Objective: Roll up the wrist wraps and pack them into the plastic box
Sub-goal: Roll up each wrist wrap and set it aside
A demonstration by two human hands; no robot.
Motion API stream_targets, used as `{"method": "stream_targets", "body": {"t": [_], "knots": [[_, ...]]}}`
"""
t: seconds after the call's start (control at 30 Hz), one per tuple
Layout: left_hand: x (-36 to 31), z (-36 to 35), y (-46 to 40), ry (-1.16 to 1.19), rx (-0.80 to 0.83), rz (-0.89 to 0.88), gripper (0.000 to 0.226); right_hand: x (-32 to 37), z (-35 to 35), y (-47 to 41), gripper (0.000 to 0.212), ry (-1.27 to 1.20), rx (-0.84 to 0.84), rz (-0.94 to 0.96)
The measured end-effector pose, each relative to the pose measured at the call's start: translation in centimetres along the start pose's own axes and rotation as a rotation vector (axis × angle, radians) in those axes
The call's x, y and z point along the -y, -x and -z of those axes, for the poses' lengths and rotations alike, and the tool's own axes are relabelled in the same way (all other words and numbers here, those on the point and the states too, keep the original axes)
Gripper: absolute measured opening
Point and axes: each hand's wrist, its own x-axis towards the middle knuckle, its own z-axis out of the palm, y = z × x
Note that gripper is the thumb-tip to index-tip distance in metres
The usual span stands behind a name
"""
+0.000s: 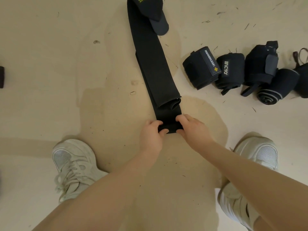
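Presently both hands work the near end of one long black wrap (155,72) laid flat on the floor (50,80), between two white shoes (73,167). The left hand (150,137) pinches the wrap's near left corner, thumb on top; the right hand (193,129) grips the near right corner likewise, fingers curled over the edge. Judged from this, the roll is only at its first turn. Just beyond the hands a second layer of the same wrap lies folded back on itself with a loose curl at its end, and will likely need straightening as the roll advances. The strip runs away toward the floor's far edge, where its tab with yellow-green lettering lies turned over. Toward the far right, well apart from the strip, a row of finished rolls (236,72) lies side by side, touching; at least five show, the last cut by the frame. No box is visible, so packing appears wholly outstanding. A dark object (1,77) at the left edge cannot be identified.
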Motion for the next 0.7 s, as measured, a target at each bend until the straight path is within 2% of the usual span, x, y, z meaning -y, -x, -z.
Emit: {"method": "stream_targets", "body": {"t": [0.1,0.17,0.3,0.37,0.43,0.5,0.57,0.63,0.7], "knots": [[-0.2,0.3,-0.2,0.07,-0.099,0.048,0.026,0.3,0.4,-0.9,0.027,0.043,0.014,-0.016],[-0.2,0.5,-0.2,0.008,-0.106,-0.018,0.024,0.7,0.8,-1.6,0.029,-0.074,0.069,-0.113],[0.2,0.6,-0.3,-0.354,-0.097,-0.295,0.033,0.7,1.8,-3.6,0.028,-0.431,0.153,-0.417],[0.6,0.3,-0.6,-0.51,-0.164,-0.371,0.04,0.9,2.3,-4.2,0.032,-0.448,0.142,-0.506],[0.4,0.3,-1.0,-0.565,-0.178,-0.396,0.036,1.2,2.0,-4.0,0.036,-0.28,0.035,-0.454],[0.1,0.6,-1.3,-0.583,-0.171,-0.452,0.029,1.5,1.2,-2.8,0.04,-0.019,-0.167,-0.236],[0.3,0.8,-1.4,-0.591,-0.149,-0.502,0.024,1.2,0.2,-2.3,0.053,0.174,-0.338,-0.02],[0.7,1.1,-1.5,-0.57,-0.107,-0.504,0.021,0.7,0.4,-2.7,0.055,0.222,-0.302,0.066],[0.9,1.2,-1.6,-0.554,-0.025,-0.481,0.019,0.5,1.0,-3.3,0.049,0.183,-0.093,0.085]]}}
